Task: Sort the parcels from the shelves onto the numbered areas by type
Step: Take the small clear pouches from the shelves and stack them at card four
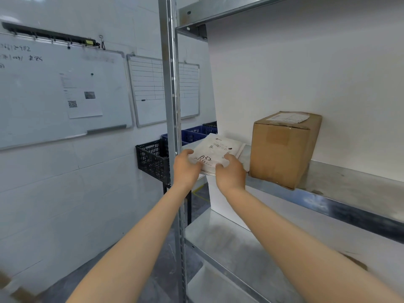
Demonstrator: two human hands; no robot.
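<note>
A flat white mailer parcel (215, 149) with a barcode label and handwritten marks lies at the left end of the metal shelf (341, 189). My left hand (187, 168) grips its near left corner, thumb on top. My right hand (230, 173) grips its near right edge, thumb also on top. A brown cardboard box (282, 149) with a shipping label stands upright on the same shelf, just right of the mailer.
The shelf's steel upright (172, 127) rises just left of my hands. Black and blue plastic crates (153, 158) sit behind it near the wall. Whiteboards (63, 92) hang on the left wall. A lower shelf (229, 243) lies beneath.
</note>
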